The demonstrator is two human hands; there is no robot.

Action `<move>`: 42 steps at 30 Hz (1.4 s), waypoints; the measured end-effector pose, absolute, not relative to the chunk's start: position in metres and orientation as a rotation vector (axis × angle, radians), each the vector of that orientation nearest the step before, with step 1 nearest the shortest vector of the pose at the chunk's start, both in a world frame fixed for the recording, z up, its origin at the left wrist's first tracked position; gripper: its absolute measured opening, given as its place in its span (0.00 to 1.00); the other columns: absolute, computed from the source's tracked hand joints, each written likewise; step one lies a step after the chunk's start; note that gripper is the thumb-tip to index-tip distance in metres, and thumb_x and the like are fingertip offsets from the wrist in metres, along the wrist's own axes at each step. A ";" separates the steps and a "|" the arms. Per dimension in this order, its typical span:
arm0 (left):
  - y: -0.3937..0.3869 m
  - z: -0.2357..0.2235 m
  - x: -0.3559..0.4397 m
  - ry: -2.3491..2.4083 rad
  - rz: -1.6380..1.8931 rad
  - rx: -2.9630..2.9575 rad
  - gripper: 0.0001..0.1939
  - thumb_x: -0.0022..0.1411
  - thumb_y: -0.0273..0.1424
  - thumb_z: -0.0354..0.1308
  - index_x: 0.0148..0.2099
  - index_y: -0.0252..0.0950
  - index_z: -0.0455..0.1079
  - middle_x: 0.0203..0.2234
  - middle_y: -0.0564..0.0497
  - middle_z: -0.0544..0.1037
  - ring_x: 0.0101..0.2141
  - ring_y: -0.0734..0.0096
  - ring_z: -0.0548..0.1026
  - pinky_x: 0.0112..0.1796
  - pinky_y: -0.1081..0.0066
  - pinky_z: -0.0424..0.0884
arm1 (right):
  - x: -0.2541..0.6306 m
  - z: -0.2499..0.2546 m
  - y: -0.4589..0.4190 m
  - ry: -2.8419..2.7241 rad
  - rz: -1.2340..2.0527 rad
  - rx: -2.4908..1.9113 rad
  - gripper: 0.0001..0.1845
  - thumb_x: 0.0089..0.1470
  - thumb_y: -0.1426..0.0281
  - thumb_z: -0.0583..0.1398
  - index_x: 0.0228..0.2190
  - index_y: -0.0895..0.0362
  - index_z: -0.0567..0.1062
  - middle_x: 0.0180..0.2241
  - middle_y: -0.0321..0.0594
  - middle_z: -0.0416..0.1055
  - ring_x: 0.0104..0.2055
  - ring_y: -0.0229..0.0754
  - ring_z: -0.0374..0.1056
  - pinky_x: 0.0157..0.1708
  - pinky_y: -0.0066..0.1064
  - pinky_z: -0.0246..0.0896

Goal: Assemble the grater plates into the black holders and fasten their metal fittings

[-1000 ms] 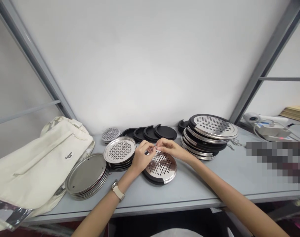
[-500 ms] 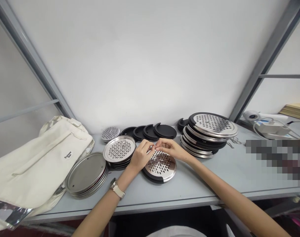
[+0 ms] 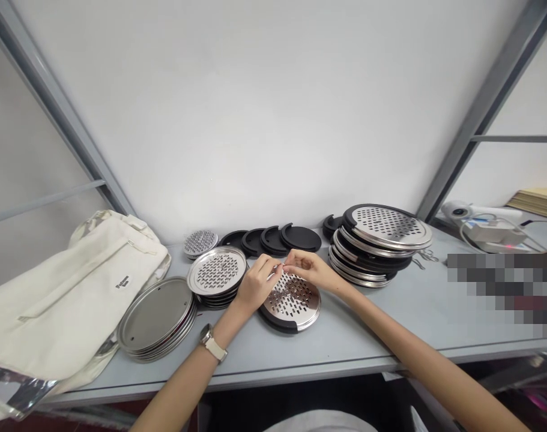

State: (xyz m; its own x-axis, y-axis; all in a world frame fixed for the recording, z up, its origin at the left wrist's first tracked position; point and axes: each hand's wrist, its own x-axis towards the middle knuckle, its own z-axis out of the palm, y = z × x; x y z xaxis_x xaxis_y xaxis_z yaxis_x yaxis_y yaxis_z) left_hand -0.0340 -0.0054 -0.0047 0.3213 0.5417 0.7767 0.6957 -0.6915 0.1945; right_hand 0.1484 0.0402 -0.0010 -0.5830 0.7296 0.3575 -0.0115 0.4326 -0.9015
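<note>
A round perforated metal grater disc (image 3: 295, 303) with a black rim part lies on the table under my hands. Above its far edge, my left hand (image 3: 259, 282) and my right hand (image 3: 310, 270) meet with pinched fingertips. Whatever sits between those fingertips is too small to name. Just left of them stands a stack of metal discs topped by a grater plate (image 3: 219, 273). Behind my hands, several black round covers (image 3: 301, 239) overlap in a row.
At right rises a tall pile of graters and black rims (image 3: 385, 225). Plain metal plates (image 3: 156, 318) are stacked at left beside a white bag (image 3: 84, 294). A small grater disc (image 3: 200, 242) lies near the wall. White devices with cables (image 3: 493, 231) are far right.
The view has shifted very slightly. Both hands keep nearly the same pinched pose above the grater disc.
</note>
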 end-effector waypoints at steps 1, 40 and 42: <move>-0.006 -0.004 -0.034 -1.147 -1.321 -2.403 0.04 0.64 0.25 0.50 0.39 0.35 0.66 0.31 0.51 0.69 0.33 0.73 0.72 0.38 0.72 0.71 | 0.148 -0.001 0.040 -1.905 1.243 -0.605 0.14 0.50 0.59 0.62 0.30 0.57 0.70 0.27 0.34 0.69 0.32 0.37 0.65 0.34 0.30 0.61; -0.003 -0.010 -0.033 -1.196 -1.277 -2.514 0.07 0.67 0.26 0.47 0.44 0.36 0.65 0.34 0.50 0.69 0.38 0.71 0.72 0.43 0.70 0.69 | 0.151 -0.002 0.043 -1.901 1.328 -0.579 0.10 0.50 0.63 0.62 0.29 0.57 0.72 0.26 0.33 0.66 0.30 0.35 0.61 0.32 0.28 0.57; -0.002 -0.010 -0.033 -1.227 -1.299 -2.511 0.08 0.67 0.25 0.47 0.45 0.37 0.65 0.36 0.49 0.70 0.39 0.70 0.72 0.44 0.70 0.69 | 0.151 -0.002 0.044 -1.900 1.278 -0.596 0.08 0.49 0.65 0.61 0.29 0.57 0.71 0.26 0.33 0.66 0.29 0.35 0.61 0.32 0.28 0.57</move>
State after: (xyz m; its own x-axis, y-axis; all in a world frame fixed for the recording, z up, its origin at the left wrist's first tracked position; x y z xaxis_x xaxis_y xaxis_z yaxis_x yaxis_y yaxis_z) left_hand -0.0329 -0.0020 -0.0095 0.3285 0.6231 0.7098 0.6731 -0.6817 0.2868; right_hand 0.1509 0.0442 -0.0024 -0.6053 0.7249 0.3288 -0.0311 0.3912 -0.9198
